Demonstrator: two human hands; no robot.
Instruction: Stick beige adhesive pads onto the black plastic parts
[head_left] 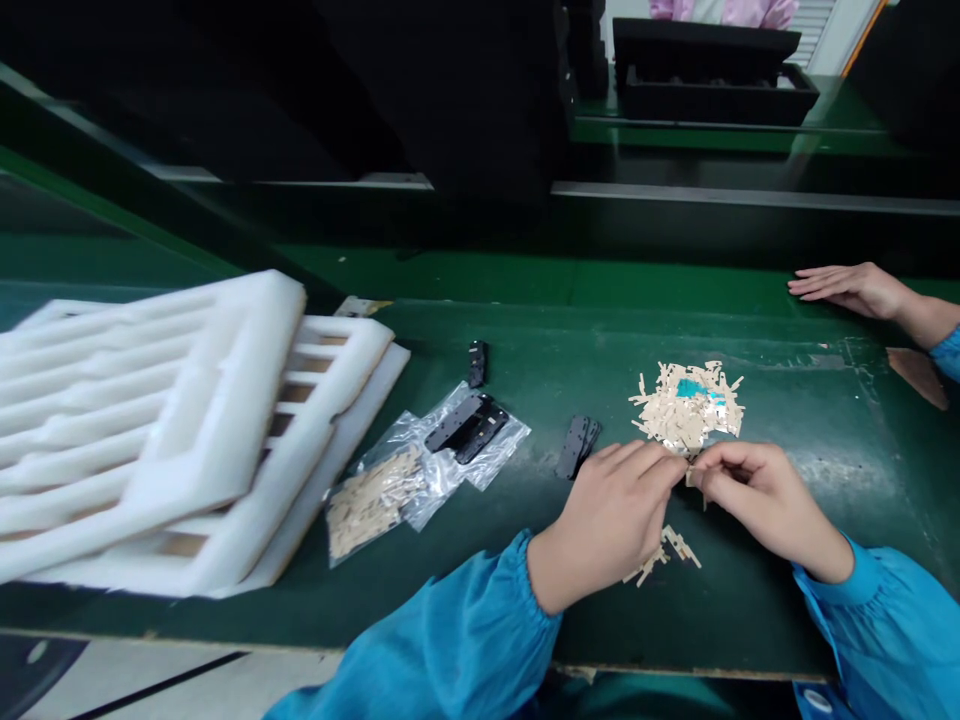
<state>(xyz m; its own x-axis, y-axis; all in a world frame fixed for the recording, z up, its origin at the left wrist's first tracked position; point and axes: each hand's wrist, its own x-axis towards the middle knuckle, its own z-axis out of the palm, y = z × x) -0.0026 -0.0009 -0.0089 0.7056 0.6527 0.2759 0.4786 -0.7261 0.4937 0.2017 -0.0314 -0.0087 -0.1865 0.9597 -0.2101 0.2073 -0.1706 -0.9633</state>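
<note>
Dark green workbench [517, 375] runs across the picture, with a long black shelf behind it. At the bottom middle, a person in blue sleeves leans in with both bare hands. The left hand [607, 520] and the right hand [772, 500] meet in the middle. Their fingertips are closed together, and they seem to pinch a tiny tan strip [688, 476] from both sides. It is too small to see well, and the fingers hide part of it.

Just above the fingers sits a messy pile of tan strips [686, 410], with a bit of blue-green [693, 388] in it. A few loose strips [664, 556] lie under the hands.

To the left are some flat black parts [576, 445]. Farther left lie a clear bag with black parts [466, 430] and a clear bag of tan strips [373, 502]. One more black part [477, 363] lies above them. White foam trays [150, 430] are stacked at the left edge.

At the right, another person's hand [847, 290] rests flat on the bench, and a brown card [916, 378] lies near it. At the top right is a black tray [712, 95], with a pink sleeve [720, 8] behind it.
</note>
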